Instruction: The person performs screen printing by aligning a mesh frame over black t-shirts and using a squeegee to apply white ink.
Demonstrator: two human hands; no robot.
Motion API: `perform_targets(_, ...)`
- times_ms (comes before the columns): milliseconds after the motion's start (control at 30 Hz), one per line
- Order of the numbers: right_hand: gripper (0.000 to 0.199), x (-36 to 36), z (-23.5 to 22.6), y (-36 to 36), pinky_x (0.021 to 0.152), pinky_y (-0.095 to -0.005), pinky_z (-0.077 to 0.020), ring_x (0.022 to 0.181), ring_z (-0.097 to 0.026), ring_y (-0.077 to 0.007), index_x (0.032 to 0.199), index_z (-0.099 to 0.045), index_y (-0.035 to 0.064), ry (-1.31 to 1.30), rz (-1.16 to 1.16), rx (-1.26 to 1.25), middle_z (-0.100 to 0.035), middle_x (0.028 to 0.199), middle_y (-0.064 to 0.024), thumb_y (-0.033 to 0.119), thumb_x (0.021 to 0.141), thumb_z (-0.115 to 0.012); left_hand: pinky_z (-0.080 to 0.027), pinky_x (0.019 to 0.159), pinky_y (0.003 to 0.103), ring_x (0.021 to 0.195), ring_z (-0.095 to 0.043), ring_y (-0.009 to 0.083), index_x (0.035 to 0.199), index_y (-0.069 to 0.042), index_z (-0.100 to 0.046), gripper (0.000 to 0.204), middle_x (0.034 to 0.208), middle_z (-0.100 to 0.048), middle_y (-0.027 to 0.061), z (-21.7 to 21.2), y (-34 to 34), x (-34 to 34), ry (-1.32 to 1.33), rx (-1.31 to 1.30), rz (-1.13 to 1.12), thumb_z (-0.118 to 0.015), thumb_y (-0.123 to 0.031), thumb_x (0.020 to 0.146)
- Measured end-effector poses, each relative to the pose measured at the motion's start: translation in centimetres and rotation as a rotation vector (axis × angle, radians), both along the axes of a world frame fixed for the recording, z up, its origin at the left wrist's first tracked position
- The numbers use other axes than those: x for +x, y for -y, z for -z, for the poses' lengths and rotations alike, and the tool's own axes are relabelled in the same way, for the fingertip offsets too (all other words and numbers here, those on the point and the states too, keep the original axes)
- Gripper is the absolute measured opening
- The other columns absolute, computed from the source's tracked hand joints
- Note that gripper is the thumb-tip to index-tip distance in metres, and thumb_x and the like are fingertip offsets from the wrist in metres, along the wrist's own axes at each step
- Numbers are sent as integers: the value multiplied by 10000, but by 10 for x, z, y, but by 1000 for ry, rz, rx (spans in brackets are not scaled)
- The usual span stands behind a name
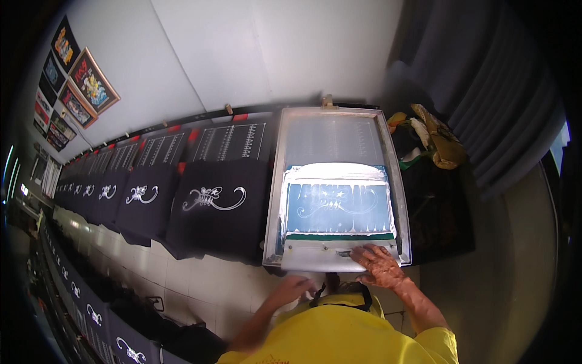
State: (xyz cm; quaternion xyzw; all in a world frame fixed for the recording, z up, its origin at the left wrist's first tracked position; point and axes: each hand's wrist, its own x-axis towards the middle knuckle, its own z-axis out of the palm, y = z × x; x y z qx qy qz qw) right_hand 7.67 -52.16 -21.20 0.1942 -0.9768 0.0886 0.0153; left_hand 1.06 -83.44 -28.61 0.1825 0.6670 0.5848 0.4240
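A screen-printing frame [402, 209] with a metal border lies on the table in front of me. Its blue mesh stencil [339, 209] carries a curled ornament, and a thick band of white ink [334, 173] crosses its far part. A wide, pale squeegee [309, 255] lies across the frame's near end, with more white ink along its far side. My right hand [382, 266] grips the squeegee near its right end, fingers over the top. My left hand [294, 290] is off the frame, near my waist and a black strap [321, 294]; its fingers are blurred and partly hidden.
Black shirts [221, 221] printed with white ornaments run along the table to the left. Another row of printed shirts [94, 315] stands at lower left. Crumpled cloths [439, 139] lie right of the frame. A grey curtain [503, 91] hangs at right.
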Motion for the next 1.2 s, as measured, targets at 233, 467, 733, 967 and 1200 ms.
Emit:
perform_targets(233,641,-50,-46,7,923,-421,-473,1095,-560,-296,1332,-488,105,250,95,41,-587,1241,-110,159,733,-708,-395,478,235,497,-474,94,1155,-9,-617,419,730,-619,59,29,-70,20,379,122,-105,-394,-344,1037)
perform_targets(467,233,-45,-2,25,772,-404,-504,895,-610,-266,870,-603,92,-178,162,105,-611,897,-70,113,649,-674,-325,459,231,466,-398,96,1079,-34,-589,402,674,-538,37,37,-84,8,544,144,-146,-366,-367,1052)
perform_targets(733,346,-100,-12,0,784,-394,-487,910,-606,-260,916,-616,94,-305,165,48,-635,965,-60,78,586,-721,-267,478,239,489,-326,98,852,-94,-516,357,629,-415,-20,24,-87,7,670,167,-203,-353,-336,1059)
perform_targets(967,340,-188,7,-33,807,-393,-484,931,-604,-251,952,-616,93,-413,169,80,-625,955,-49,100,634,-738,-279,480,227,490,-339,87,879,-83,-502,339,615,-404,-28,23,-87,7,655,146,-212,-374,-343,1054)
perform_targets(1200,277,-212,16,-45,748,-376,-521,833,-629,-255,858,-630,96,-303,169,126,-635,875,-61,155,634,-782,-263,482,218,518,-328,77,871,-86,-529,331,621,-393,-40,24,-86,10,674,175,-231,-394,-330,1051)
